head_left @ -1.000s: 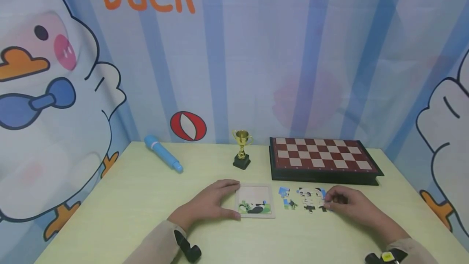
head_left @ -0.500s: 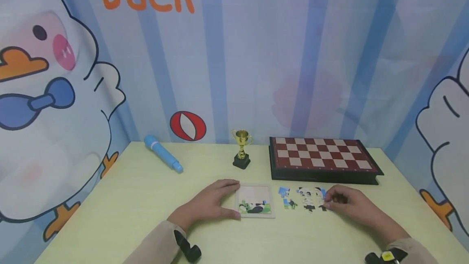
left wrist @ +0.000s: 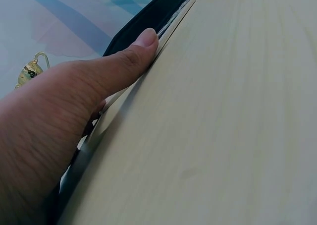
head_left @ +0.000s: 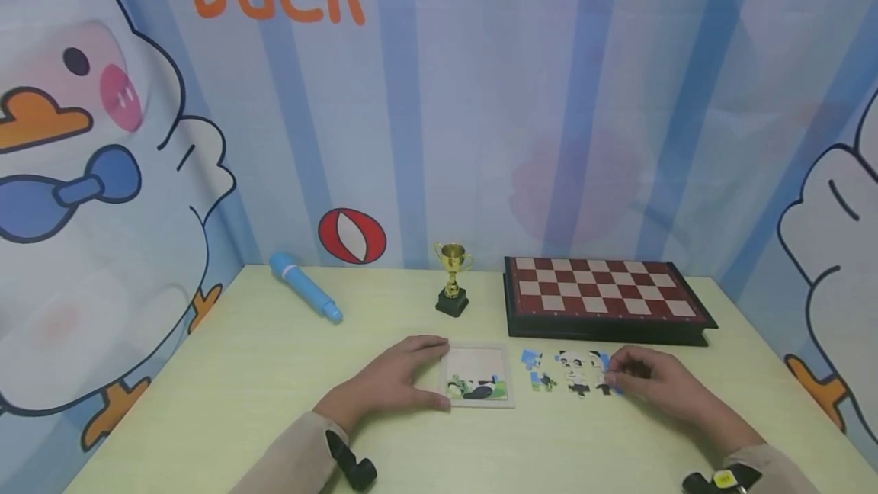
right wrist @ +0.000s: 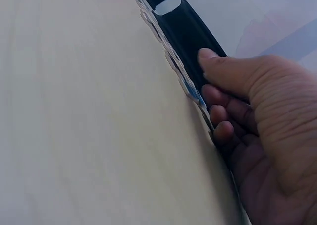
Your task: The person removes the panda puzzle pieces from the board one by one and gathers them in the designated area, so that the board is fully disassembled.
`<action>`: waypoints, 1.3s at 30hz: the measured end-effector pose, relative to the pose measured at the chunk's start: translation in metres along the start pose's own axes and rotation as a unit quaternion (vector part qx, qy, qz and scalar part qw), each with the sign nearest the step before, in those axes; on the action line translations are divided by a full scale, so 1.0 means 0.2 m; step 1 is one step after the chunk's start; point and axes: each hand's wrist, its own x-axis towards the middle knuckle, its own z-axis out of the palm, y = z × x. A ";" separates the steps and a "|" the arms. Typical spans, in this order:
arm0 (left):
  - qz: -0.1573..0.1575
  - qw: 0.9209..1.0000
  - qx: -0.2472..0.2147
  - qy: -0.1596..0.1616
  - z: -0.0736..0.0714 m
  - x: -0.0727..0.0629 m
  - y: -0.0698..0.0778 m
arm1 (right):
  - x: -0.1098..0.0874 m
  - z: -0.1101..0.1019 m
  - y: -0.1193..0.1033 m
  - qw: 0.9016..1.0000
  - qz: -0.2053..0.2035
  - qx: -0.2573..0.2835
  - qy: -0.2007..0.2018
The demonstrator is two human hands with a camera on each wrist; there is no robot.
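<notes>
In the head view, my left hand [head_left: 394,376] rests at the left side of a square jigsaw tray [head_left: 510,372]. Its fingertips touch the upper left corner and its thumb lies at the lower left one. Panda-and-grass pieces [head_left: 480,389] fill the tray's bottom strip; the part above is bare. To the right of the tray lie several loose jigsaw pieces [head_left: 575,372] with panda and blue-sky print. My right hand [head_left: 658,383] is at their right edge, fingers loosely curled. In the right wrist view a gap shows between thumb and forefinger, with no piece visible there.
Behind the pieces lies a chessboard box [head_left: 607,299] with a dark rim. A small gold trophy [head_left: 453,280] stands behind the tray, and a blue microphone-shaped toy [head_left: 305,287] lies at the back left. A duck-print curtain [head_left: 466,97] hangs along the table's far edge.
The fingertips of my right hand shift very slightly at the right edge of the loose pieces. My left hand and the tray stay where they were.
</notes>
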 end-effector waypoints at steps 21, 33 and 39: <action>0.003 1.000 0.005 0.003 0.00 0.00 -0.01 | 0.19 0.46 -0.60 0.950 -0.301 0.036 -0.079; 0.003 1.000 -0.003 0.003 -0.01 -0.01 0.01 | 0.26 0.68 -0.68 0.957 -0.267 -0.050 -0.099; 0.003 1.000 -0.003 0.003 -0.01 0.00 0.00 | 0.25 0.67 -0.69 0.960 -0.259 -0.044 -0.098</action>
